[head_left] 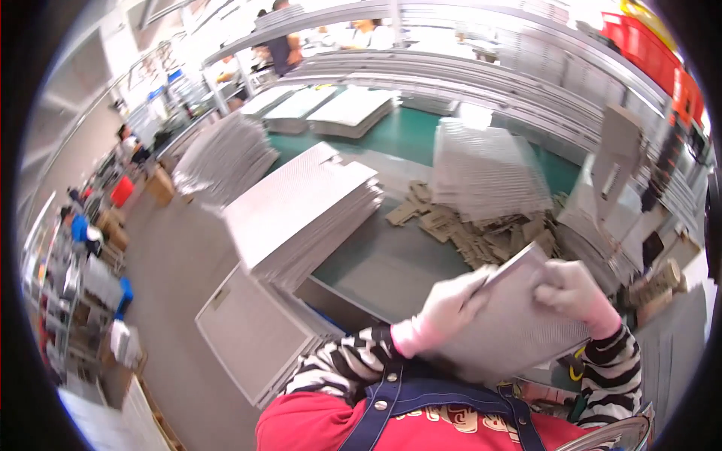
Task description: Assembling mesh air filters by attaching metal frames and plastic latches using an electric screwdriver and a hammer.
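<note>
A grey, fine-mesh rectangular panel point(511, 327) is tilted up in front of my body, its top edge raised. My left hand point(451, 304), in a white glove with a pink cuff, grips the panel by its upper left edge. At the upper right part of the panel, my right hand point(575, 293), gloved the same way, is closed with its fingers curled on the mesh. Just beyond the panel lies a loose heap of tan cardboard pieces point(489, 237). The panel's lower edge is hidden near my apron.
Stacked mesh panels point(301, 207) stand left on the green-topped table point(353, 263), with a framed panel point(252, 331) leaning below. Another stack point(489, 165) rises behind the cardboard, and flatter stacks point(350, 109) lie farther back. Red bins point(639, 45) sit upper right; people work beyond metal rails.
</note>
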Demonstrator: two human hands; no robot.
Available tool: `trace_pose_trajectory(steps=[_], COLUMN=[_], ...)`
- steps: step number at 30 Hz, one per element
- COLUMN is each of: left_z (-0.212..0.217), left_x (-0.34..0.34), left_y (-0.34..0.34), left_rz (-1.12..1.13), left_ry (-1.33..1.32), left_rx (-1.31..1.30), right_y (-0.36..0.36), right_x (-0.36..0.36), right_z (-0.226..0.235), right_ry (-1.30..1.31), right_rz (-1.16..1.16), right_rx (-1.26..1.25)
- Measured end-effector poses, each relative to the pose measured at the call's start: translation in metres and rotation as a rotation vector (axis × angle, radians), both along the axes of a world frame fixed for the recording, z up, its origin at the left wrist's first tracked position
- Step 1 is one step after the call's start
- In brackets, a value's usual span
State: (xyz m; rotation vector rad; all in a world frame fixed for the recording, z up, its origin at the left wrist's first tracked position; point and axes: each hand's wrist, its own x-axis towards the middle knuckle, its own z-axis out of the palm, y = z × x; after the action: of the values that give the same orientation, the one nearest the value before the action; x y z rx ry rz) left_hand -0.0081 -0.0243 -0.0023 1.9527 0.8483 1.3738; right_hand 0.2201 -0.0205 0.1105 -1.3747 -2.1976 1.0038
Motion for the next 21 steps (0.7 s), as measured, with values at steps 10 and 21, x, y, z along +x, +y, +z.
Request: trace_pose_trajectory(steps=[10,21], left_z=[0.096,0.053], left_x=[-0.003,-0.009], left_y=[-0.005,0.019], left_rz=[0.356,0.36], left_ry=[0.38,0.376], left_rx=[0.625,0.684], right_y=[-0.027,-0.079], right_x=[-0.099,0.073], right_z=[-0.105,-0.179], right_ry=[0.873,-0.331], right_rz=[-0.225,-0.573], right_rx=[0.358,0.319])
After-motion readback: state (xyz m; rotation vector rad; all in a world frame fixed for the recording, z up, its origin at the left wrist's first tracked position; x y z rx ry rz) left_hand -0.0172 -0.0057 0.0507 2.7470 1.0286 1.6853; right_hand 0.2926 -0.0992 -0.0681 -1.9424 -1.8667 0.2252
